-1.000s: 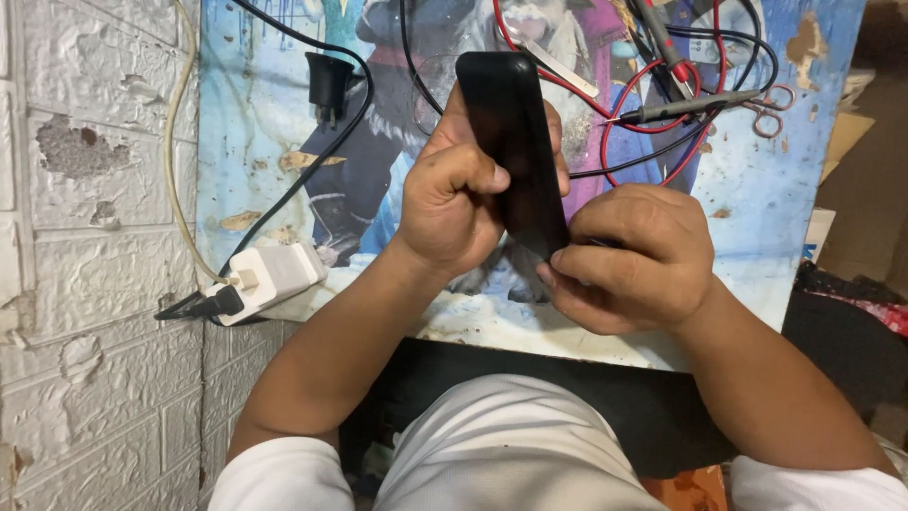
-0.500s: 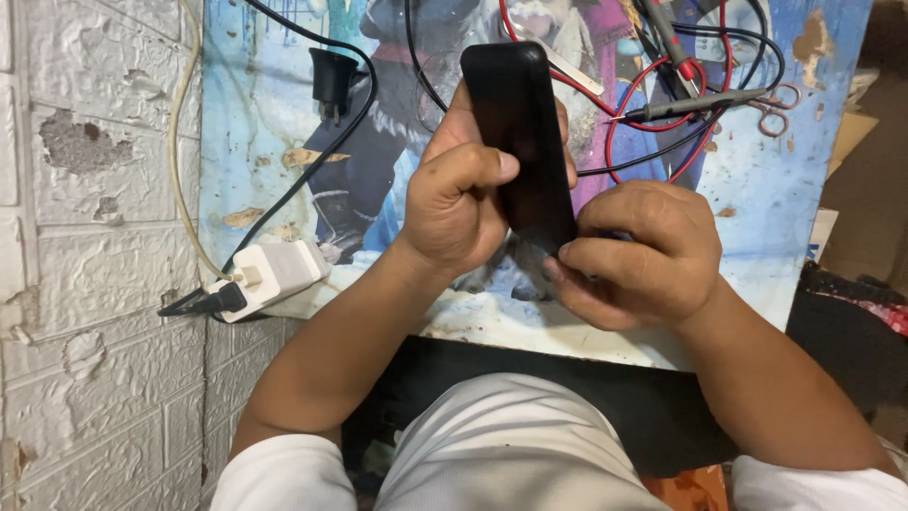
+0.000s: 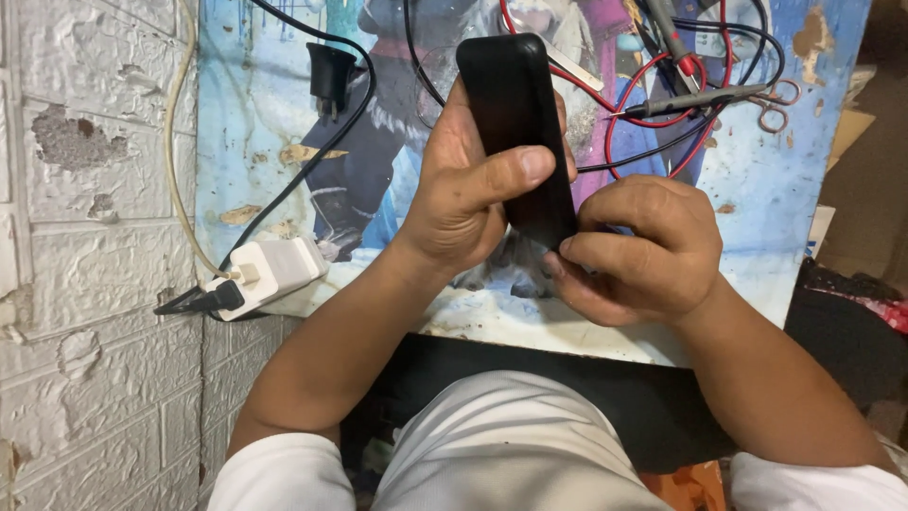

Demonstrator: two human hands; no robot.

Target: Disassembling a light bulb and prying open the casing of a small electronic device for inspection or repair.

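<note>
I hold a long black remote-like device (image 3: 522, 132) upright over a small table with a worn blue picture top (image 3: 265, 123). My left hand (image 3: 473, 194) wraps around its middle, thumb pressed across its back. My right hand (image 3: 638, 251) pinches the device's lower end with curled fingers. The lower tip of the device is hidden between my fingers.
A white power adapter (image 3: 270, 274) with black plugs sits at the table's left edge by a white brick wall (image 3: 85, 237). A black plug (image 3: 331, 80), red and black probe leads (image 3: 662, 95) and small scissors (image 3: 780, 99) lie at the back.
Both hands and the device have shifted slightly; my right fingers have regripped the lower end. Little else differs.
</note>
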